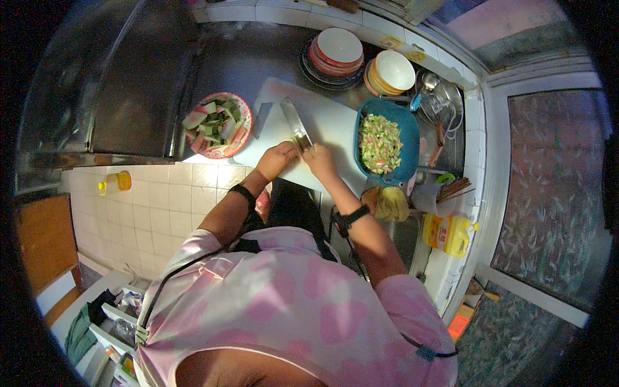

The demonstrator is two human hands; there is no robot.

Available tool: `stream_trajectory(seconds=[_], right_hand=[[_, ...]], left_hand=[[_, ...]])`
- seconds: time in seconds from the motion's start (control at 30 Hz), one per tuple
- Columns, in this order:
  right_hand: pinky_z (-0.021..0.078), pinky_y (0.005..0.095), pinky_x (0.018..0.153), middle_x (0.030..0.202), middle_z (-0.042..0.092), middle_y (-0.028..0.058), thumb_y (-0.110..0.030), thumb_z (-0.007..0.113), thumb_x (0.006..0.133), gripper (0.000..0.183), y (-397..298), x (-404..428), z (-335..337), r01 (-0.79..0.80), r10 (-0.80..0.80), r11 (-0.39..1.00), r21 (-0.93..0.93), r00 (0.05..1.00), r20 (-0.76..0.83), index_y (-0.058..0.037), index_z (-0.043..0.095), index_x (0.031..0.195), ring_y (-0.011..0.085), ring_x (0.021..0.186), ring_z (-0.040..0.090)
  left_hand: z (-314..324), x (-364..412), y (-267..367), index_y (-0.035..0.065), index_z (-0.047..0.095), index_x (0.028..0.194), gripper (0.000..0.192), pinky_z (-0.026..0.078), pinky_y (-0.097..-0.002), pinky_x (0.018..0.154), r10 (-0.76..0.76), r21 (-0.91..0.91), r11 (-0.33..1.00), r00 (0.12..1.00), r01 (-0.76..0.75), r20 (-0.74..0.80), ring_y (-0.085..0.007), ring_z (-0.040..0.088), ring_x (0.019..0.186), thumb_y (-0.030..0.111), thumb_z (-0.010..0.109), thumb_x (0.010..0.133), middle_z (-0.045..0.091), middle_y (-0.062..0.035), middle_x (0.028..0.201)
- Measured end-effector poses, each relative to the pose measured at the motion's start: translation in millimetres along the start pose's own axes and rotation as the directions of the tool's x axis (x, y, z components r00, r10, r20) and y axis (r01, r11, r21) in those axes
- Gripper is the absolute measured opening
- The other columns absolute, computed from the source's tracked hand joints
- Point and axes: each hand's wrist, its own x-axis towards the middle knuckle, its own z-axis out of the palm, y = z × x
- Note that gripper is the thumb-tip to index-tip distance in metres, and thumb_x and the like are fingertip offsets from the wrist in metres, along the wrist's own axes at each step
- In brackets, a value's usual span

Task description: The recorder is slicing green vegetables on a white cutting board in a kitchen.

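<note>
My right hand [319, 159] grips a kitchen knife [296, 122], its broad blade pointing away from me over a white cutting board [333, 118]. Close to the blade's left side, the fingers of my left hand [276, 159] press on a small green piece [294, 140], mostly hidden under them. On the left stands a red-patterned white basin [247, 118] with chunks of what looks like watermelon rind [215, 123]. A blue plastic basket [410, 126] to the right holds many small diced pale-green and pinkish pieces [380, 142].
Behind the board are stacked bowls and plates [338, 46] and yellow-rimmed bowls [394, 72]. Utensils [433, 101] lie at the back right. Nearer are a yellow cloth [392, 203], a chopstick holder [428, 196] and a yellow oil jug [446, 234]. Another yellow bottle [123, 181] appears at left.
</note>
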Motion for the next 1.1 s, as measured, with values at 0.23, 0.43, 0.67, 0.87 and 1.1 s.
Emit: stream_trajectory(seconds=[0.23,0.43,0.67,0.87,1.1], right_hand=[[0.0479,0.0507,0.073,0.081,0.062,0.0288,-0.029,0.058,0.084,0.034,2.9,-44.0,-22.1,0.003,0.016,0.991,-0.134,0.99,0.137,0.0044,0.06,0.082,0.0458,0.081,0.06],[0.0492,0.053,0.068,0.078,0.062,0.0284,-0.024,0.058,0.081,0.029,30.6,-51.7,-13.3,-0.003,0.007,0.978,-0.211,1.0,0.02,0.0055,0.059,0.084,0.0479,0.073,0.06],[0.0494,0.0518,0.072,0.082,0.062,0.0298,-0.027,0.058,0.084,0.034,9.1,-56.5,-16.8,-0.021,0.033,0.979,-0.202,0.998,0.053,0.0065,0.06,0.09,0.0457,0.079,0.062],[0.0495,0.0526,0.074,0.079,0.062,0.0306,-0.027,0.059,0.084,0.035,10.1,-59.7,-8.3,0.004,-0.009,0.992,-0.128,0.999,-0.033,0.0067,0.06,0.09,0.0473,0.079,0.062],[0.0497,0.0473,0.072,0.085,0.063,0.0292,-0.029,0.061,0.086,0.038,32.8,-58.8,-22.4,-0.105,0.114,0.983,-0.153,0.992,0.051,0.0069,0.062,0.098,0.0445,0.083,0.062]], left_hand=[[-44.8,-23.3,-9.5,0.0074,0.064,0.095,0.02,0.049,-0.0402,0.078,-0.162,0.045,0.983,0.963,0.176,-0.215,-0.0308,0.06,0.092,0.003,0.058,0.076,0.063,-0.0106,0.099],[-77.7,-31.1,-28.9,0.006,0.061,0.098,0.02,0.044,-0.0448,0.086,-0.265,0.16,0.918,0.862,0.363,-0.432,-0.0342,0.057,0.098,0.005,0.058,0.078,0.061,-0.0134,0.103],[-53.1,-51.5,-95.6,0.0059,0.051,0.112,0.032,0.047,-0.0472,0.081,-0.435,0.345,0.791,0.861,0.505,-0.264,-0.0398,0.057,0.094,0.015,0.06,0.083,0.058,-0.0194,0.104],[-48.0,-47.2,-107.3,0.0064,0.049,0.115,0.037,0.049,-0.0486,0.077,-0.396,0.427,0.771,0.881,0.472,-0.259,-0.0403,0.057,0.093,0.021,0.062,0.084,0.056,-0.0205,0.1],[-90.6,0.7,-34.1,0.0064,0.055,0.108,0.038,0.047,-0.0462,0.083,-0.254,0.255,0.91,0.926,0.326,-0.278,-0.0373,0.056,0.096,0.007,0.067,0.072,0.055,-0.0164,0.103]])
